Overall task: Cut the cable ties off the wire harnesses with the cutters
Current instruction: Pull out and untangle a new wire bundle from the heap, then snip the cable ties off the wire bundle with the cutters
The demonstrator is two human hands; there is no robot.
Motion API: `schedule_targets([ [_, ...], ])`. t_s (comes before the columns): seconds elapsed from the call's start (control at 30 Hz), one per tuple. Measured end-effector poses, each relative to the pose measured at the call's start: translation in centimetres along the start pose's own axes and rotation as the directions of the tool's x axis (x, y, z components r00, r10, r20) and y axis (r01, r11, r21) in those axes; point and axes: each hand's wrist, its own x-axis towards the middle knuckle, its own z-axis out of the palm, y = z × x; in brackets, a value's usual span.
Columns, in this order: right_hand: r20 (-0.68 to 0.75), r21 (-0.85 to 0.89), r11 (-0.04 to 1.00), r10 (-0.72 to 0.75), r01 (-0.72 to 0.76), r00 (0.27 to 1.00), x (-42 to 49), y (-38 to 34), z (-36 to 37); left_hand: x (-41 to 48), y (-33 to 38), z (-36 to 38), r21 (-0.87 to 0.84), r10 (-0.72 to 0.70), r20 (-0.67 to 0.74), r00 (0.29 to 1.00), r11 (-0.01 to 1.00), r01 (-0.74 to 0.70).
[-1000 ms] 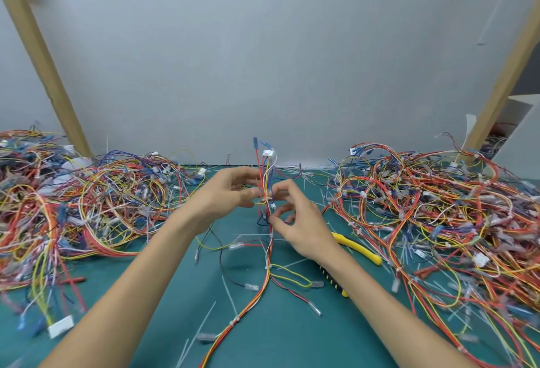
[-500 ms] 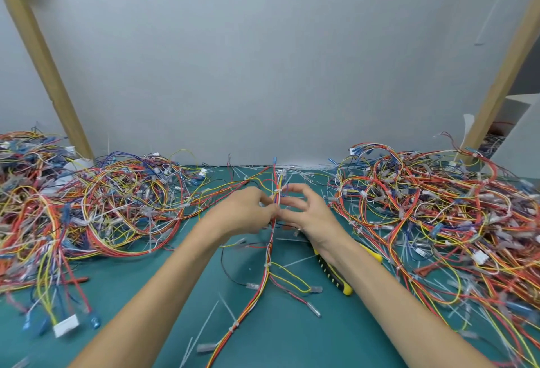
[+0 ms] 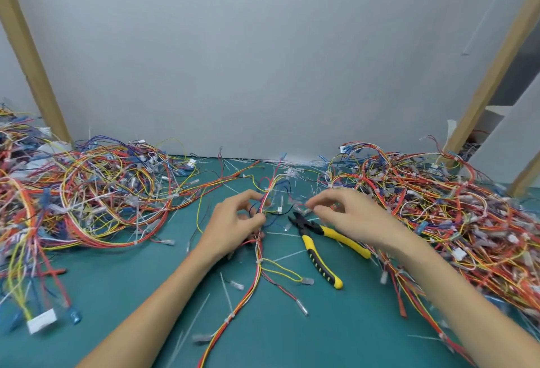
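A wire harness [image 3: 258, 262] of red, orange and yellow wires runs up the middle of the green table, with white cable ties along it. My left hand [image 3: 233, 226] grips its upper part, fingers curled round the wires. My right hand [image 3: 347, 215] is to the right of it, thumb and fingers pinching something small near a red wire; what it pinches is too blurred to tell. The cutters [image 3: 320, 246], with yellow and black handles, lie open on the table under my right hand, jaws pointing up and left.
A big tangle of harnesses [image 3: 96, 192] fills the left of the green table [image 3: 122, 288], another pile [image 3: 438, 207] the right. Cut tie scraps [image 3: 225, 291] lie scattered near the middle. A grey wall stands behind, with slanted wooden posts [image 3: 32, 55] at both sides.
My hands have come apart: the right one moved right, away from the harness, and the left one lowered it toward the table. The cutters, half hidden before, now show.
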Motion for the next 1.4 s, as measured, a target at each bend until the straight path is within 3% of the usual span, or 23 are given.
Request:
schedule_targets([
  [0.1,-0.065,-0.314,0.945,0.068,-0.085,0.996,-1.8,0.4,0.6,-0.1,-0.1,0.4,0.075,0.042,-0.090,0.995,0.997,-0.035],
  [0.2,-0.048,-0.538,0.822,0.192,-0.188,0.980,-2.9,0.7,3.0,0.0,-0.4,0.5,0.134,0.096,-0.216,0.972,0.989,-0.068],
  [0.33,-0.024,-0.600,0.770,0.257,-0.219,0.966,-2.9,0.9,5.5,-0.2,-0.7,0.4,0.221,0.171,-0.230,0.958,0.968,-0.120],
  [0.5,-0.149,-0.680,0.694,0.182,-0.234,0.972,-2.6,0.7,7.0,-0.1,-1.2,0.8,0.258,0.229,-0.201,0.952,0.950,-0.175],
  [0.67,-0.173,-0.727,0.669,0.038,-0.154,0.984,-2.8,1.9,6.7,-0.1,-1.3,0.8,0.158,0.108,-0.125,0.986,0.984,-0.088],
  [0.8,-0.226,-0.571,0.817,-0.064,-0.079,0.972,-2.8,4.0,5.9,-0.1,-1.1,0.6,0.139,0.119,-0.080,0.990,0.984,-0.108],
  [0.93,-0.425,-0.155,0.988,-0.057,-0.011,0.904,-2.1,4.7,5.3,0.0,-1.0,0.4,0.070,0.111,-0.060,0.992,0.992,-0.107],
  [1.13,-0.530,0.214,0.969,0.011,0.121,0.848,0.4,2.7,6.8,0.1,-0.8,0.3,-0.054,0.019,-0.102,0.995,0.998,-0.024],
  [1.23,-0.480,0.325,0.941,0.079,0.093,0.874,1.7,2.5,7.4,0.2,-0.9,0.5,-0.008,0.029,-0.102,0.994,1.000,-0.030],
  [1.4,-0.383,0.422,0.891,0.010,0.165,0.924,2.5,3.4,6.7,0.5,-1.1,0.4,-0.018,0.043,-0.059,0.997,0.999,-0.044],
])
